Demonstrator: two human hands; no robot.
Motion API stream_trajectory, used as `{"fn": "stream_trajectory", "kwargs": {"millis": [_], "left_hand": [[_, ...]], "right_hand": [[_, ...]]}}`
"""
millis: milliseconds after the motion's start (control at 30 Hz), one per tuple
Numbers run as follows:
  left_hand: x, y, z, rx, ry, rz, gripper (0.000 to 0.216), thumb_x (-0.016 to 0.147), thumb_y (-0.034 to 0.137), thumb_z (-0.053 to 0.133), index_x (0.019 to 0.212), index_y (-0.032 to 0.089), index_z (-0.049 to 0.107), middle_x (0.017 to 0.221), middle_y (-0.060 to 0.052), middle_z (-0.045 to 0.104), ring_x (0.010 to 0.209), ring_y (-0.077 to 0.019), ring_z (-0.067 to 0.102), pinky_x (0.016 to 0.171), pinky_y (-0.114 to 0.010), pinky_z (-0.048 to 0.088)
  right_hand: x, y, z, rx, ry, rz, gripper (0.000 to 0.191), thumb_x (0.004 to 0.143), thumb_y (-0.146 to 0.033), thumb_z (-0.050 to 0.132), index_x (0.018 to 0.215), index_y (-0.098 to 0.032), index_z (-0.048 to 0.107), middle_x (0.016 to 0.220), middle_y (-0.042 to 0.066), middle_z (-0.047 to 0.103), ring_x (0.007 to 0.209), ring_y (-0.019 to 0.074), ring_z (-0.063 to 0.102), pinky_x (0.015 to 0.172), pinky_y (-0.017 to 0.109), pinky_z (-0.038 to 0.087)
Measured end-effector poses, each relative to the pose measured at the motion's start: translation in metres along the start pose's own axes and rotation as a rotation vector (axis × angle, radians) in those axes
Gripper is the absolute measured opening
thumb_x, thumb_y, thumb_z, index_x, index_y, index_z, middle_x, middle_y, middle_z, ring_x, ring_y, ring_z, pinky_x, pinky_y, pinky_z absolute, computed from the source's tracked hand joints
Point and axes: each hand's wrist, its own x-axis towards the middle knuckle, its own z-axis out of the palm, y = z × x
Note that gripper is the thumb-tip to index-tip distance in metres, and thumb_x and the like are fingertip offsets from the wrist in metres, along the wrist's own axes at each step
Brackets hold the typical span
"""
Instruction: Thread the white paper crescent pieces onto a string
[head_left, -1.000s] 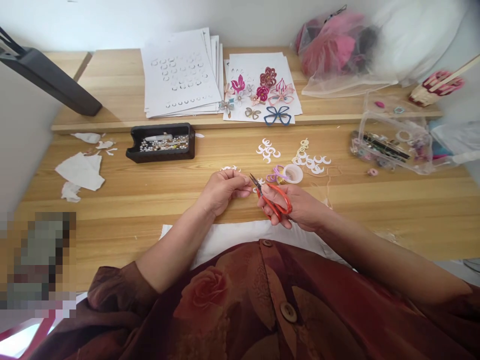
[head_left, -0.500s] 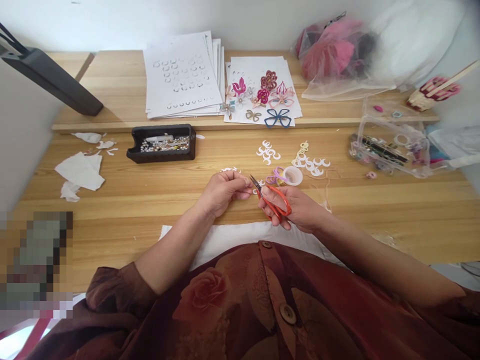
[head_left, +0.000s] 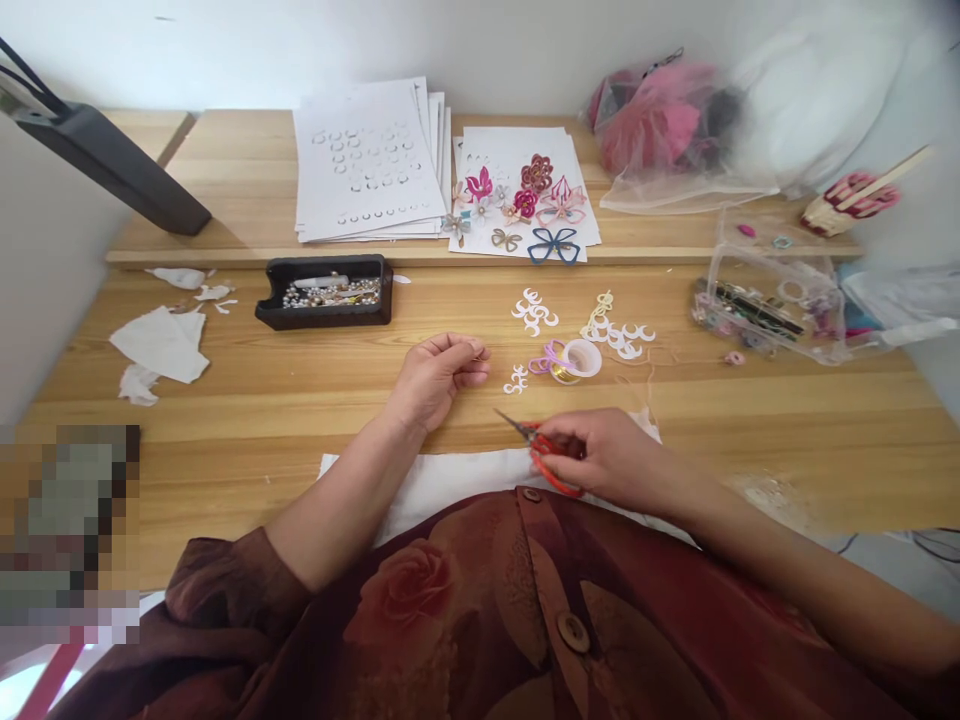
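Note:
My right hand is closed on red-handled scissors low over the front of the table, with the dark blades pointing up and left. Fingers pinched together, my left hand is raised over the wood; what it holds, if anything, is too small to make out. Right of that hand lies a small group of white crescent cut-outs. Beyond the scissors sit a purple looped piece and a spool of gold wire. More white crescents lie farther back.
A black box of beads stands at the back left. Paper scraps lie at left. Finished wire-and-thread flowers rest on sheets on the raised shelf beside stacked papers. A clear plastic case is at right, and a white cloth along the front edge.
My right hand has moved down and toward me with the scissors, away from my left hand. My left hand has shifted slightly left and up, uncovering the small crescents.

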Motion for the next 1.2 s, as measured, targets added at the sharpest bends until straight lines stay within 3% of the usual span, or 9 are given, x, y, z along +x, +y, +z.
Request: {"fn": "stream_trajectory", "kwargs": {"millis": [100,233,367,533,600,700,867,967,1200], "left_hand": [[0.001,-0.001,0.000,-0.012,0.020,0.040,0.026,0.066,0.025,0.087,0.074,0.012,0.066,0.074,-0.002,0.072,0.059,-0.0077,0.065,0.058,-0.018,0.053],[0.001,0.003,-0.001,-0.034,0.114,0.214,0.030,0.067,0.030,0.088,0.077,0.016,0.064,0.076,0.001,0.071,0.061,-0.0068,0.064,0.057,-0.017,0.051],[0.001,0.009,-0.005,-0.045,0.194,0.373,0.029,0.071,0.034,0.086,0.079,0.018,0.063,0.076,0.003,0.069,0.060,-0.0059,0.063,0.057,-0.017,0.051],[0.002,0.005,-0.005,-0.008,0.196,0.368,0.028,0.070,0.033,0.085,0.077,0.019,0.063,0.074,0.003,0.070,0.059,-0.0072,0.063,0.055,-0.017,0.050],[0.002,0.002,-0.005,-0.002,0.177,0.374,0.026,0.069,0.031,0.086,0.075,0.018,0.064,0.074,0.002,0.071,0.058,-0.0079,0.064,0.054,-0.018,0.051],[0.001,-0.002,-0.004,0.000,0.169,0.392,0.024,0.069,0.028,0.087,0.073,0.018,0.066,0.073,0.001,0.072,0.057,-0.0087,0.064,0.053,-0.018,0.052],[-0.001,-0.003,-0.002,0.019,0.162,0.412,0.023,0.072,0.029,0.090,0.072,0.020,0.069,0.072,0.002,0.073,0.056,-0.0082,0.063,0.052,-0.018,0.051],[-0.001,-0.004,0.000,0.032,0.168,0.421,0.023,0.070,0.029,0.091,0.072,0.021,0.070,0.071,0.002,0.073,0.056,-0.0087,0.063,0.051,-0.018,0.051],[-0.001,-0.003,-0.003,0.036,0.199,0.391,0.022,0.070,0.029,0.091,0.071,0.021,0.070,0.073,0.002,0.074,0.056,-0.0091,0.062,0.052,-0.020,0.050]], "right_hand": [[-0.010,-0.003,0.004,-0.179,-0.063,-0.142,0.021,0.099,-0.036,0.063,0.094,-0.021,0.077,0.088,0.006,0.078,0.078,0.0196,0.068,0.070,0.030,0.046],[-0.011,-0.004,0.006,-0.232,-0.048,-0.171,0.025,0.103,-0.035,0.060,0.111,-0.021,0.079,0.106,0.011,0.081,0.096,0.0251,0.073,0.083,0.034,0.051],[-0.007,-0.002,0.005,-0.259,0.024,-0.180,0.022,0.100,-0.030,0.064,0.113,-0.022,0.079,0.108,0.010,0.081,0.097,0.0253,0.073,0.083,0.034,0.051],[-0.018,-0.005,-0.004,-0.141,0.181,-0.164,0.025,0.099,-0.033,0.067,0.116,-0.021,0.079,0.103,0.007,0.082,0.084,0.0192,0.072,0.075,0.030,0.050],[-0.028,-0.002,-0.010,-0.079,0.272,-0.125,0.024,0.098,-0.035,0.067,0.115,-0.023,0.080,0.101,0.006,0.083,0.076,0.0168,0.070,0.069,0.029,0.049],[-0.050,0.015,-0.026,-0.110,0.423,-0.029,0.023,0.095,-0.037,0.070,0.111,-0.025,0.081,0.108,0.006,0.083,0.082,0.0192,0.071,0.071,0.031,0.052],[-0.098,0.070,-0.061,-0.346,0.679,0.342,0.027,0.092,-0.045,0.069,0.104,-0.023,0.081,0.100,0.010,0.083,0.083,0.0250,0.072,0.071,0.036,0.052],[-0.116,0.099,-0.070,-0.415,0.692,0.530,0.025,0.090,-0.043,0.067,0.099,-0.023,0.080,0.091,0.009,0.082,0.079,0.0258,0.073,0.069,0.036,0.051],[-0.114,0.114,-0.064,-0.434,0.671,0.604,0.026,0.091,-0.042,0.064,0.099,-0.022,0.078,0.093,0.009,0.082,0.080,0.0254,0.074,0.069,0.035,0.049]]}}
